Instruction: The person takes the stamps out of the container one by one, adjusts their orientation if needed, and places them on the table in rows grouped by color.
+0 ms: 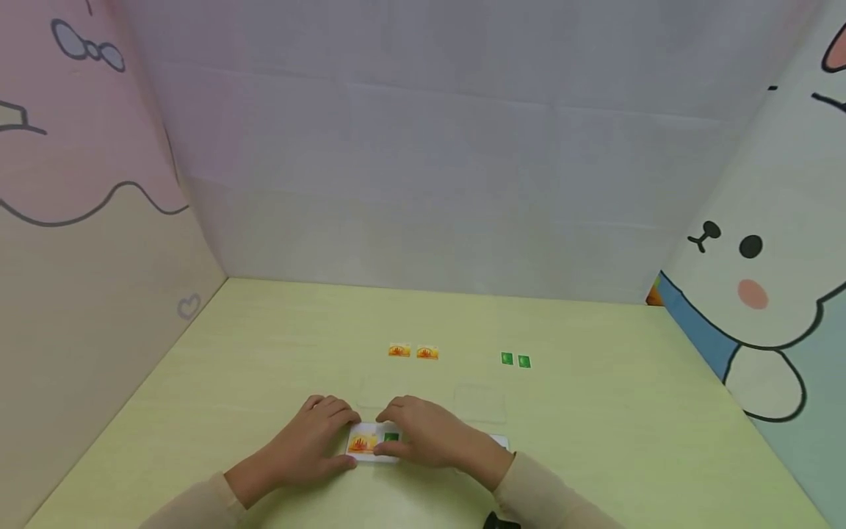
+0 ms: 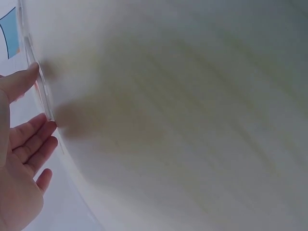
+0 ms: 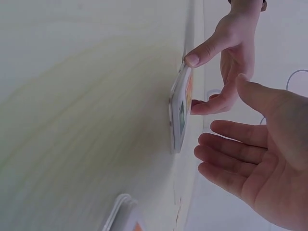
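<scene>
"When you check the head view, where's the white tray (image 1: pixel 369 427)?"

"On the tbl. (image 1: pixel 615 419), btwn L hand (image 1: pixel 313 433) and R hand (image 1: pixel 429 433). It shows an orange pic. (image 1: pixel 362 443) and a green pic. (image 1: pixel 391 437). L hand: fingers at far L corner, thumb at near L corner. R hand: over R end. Another white item (image 1: pixel 499 441), partly hidden, sits by the R wrist. Farther out: two orange cards (image 1: pixel 399 350), then two green cards (image 1: pixel 507 358) to their R."

"L wrist view?"

"L thumb and fingertips grip the tray's edges, w/ a gap btwn."

"R wrist view?"

"L hand pinches the tray's far end. R fingers: extended, thumb spread wide, near the tray but apart. White corner w/ orange patch (image 3: pixel 120 214) at lower edge."
</scene>
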{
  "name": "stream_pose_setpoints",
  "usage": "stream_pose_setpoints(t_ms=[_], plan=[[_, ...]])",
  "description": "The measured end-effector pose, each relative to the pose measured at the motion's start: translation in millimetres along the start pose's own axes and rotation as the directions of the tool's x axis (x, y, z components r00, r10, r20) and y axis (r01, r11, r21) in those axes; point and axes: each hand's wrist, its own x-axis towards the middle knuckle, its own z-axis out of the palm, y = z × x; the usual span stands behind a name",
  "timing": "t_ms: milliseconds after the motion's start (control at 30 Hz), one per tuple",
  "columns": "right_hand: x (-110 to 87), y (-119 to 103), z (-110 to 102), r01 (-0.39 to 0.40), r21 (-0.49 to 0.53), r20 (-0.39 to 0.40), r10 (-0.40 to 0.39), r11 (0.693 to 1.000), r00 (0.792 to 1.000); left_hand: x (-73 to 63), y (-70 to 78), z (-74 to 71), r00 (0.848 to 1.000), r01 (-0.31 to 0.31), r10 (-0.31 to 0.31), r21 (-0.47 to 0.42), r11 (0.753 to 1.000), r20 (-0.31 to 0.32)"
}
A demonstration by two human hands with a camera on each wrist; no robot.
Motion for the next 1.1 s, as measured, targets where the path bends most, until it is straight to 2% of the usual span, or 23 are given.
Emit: stream_pose_setpoints(t_ms=[467, 833, 1100], plan=[[5.4, -0.2, 5.0, 0.009, 0.032, 0.015, -0.010, 0.999, 1.000, 0.4, -1.9, -0.5, 1.000, -0.003, 0.003, -0.022, 1.000, 0.030], [7.0, 0.2, 5.9, 0.059, 0.056, -0.023, -0.058, 0.997, 0.998, 2.7, -2.5, -2.0, 1.000, -0.013, 0.014, -0.013, 1.000, 0.028], [10.0, -0.1, 5.3, 0.039, 0.056, 0.004, -0.039, 0.998, 0.999, 3.2, -2.4, -1.7, 0.999, -0.007, 0.008, -0.015, 1.000, 0.034]])
